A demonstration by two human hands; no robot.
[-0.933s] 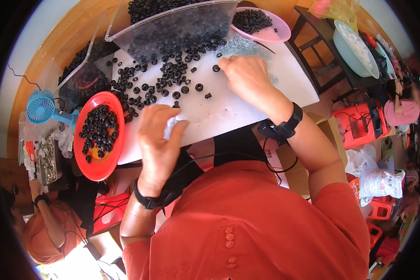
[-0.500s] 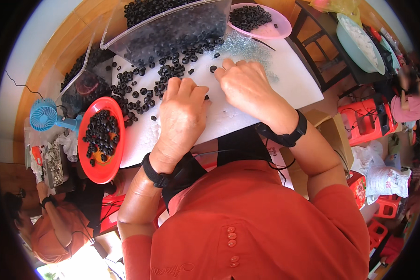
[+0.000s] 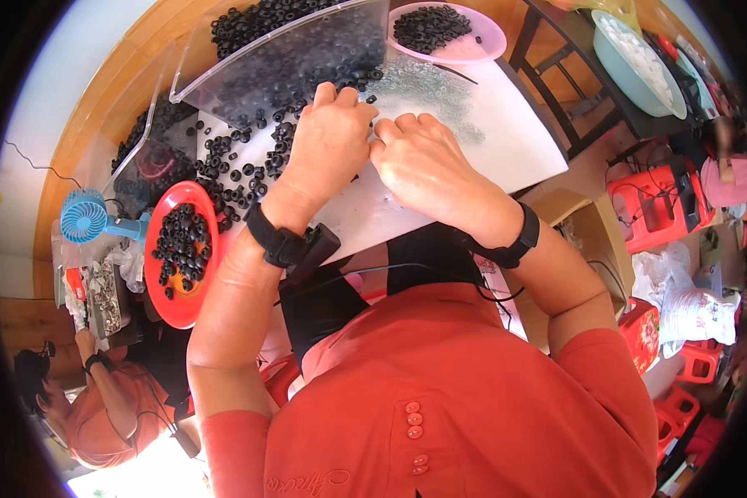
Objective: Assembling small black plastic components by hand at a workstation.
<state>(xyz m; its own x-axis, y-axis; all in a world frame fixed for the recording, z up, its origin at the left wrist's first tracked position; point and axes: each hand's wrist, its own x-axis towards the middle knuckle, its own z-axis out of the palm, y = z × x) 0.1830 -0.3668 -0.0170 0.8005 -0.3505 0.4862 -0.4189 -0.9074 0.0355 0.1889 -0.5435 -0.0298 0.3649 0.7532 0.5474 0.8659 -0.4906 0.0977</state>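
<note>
In the head view, the left hand (image 3: 328, 141) is held palm down over the white board (image 3: 515, 141), its fingers partly bent and reaching among the loose black rubber-like rings (image 3: 224, 158). The right hand (image 3: 419, 158) is held just beside it, more tightly curled, its fingertips turned down and inward. Whether anything is gripped by either hand cannot be told, since the fingertips are hidden behind the knuckles; whether the two hands touch is also unclear.

The rings are strewn over the board from the front of the clear plastic bin (image 3: 340, 50) toward the red plate (image 3: 174, 309), on which more are heaped. Smaller black pieces are gathered on the pink plate (image 3: 490, 48) at the far edge, and a patch of tiny clear granules (image 3: 427, 91) is spread beside the right hand.

For such small, rounded pieces, a light fingertip pinch would probably serve better than a full-hand grasp, as neighbouring pieces could easily be knocked and rolled. The hands are best kept low and close together, with the wrists clear of the pile. The granules should be avoided by the right fingers, lest they be swept among the rings
</note>
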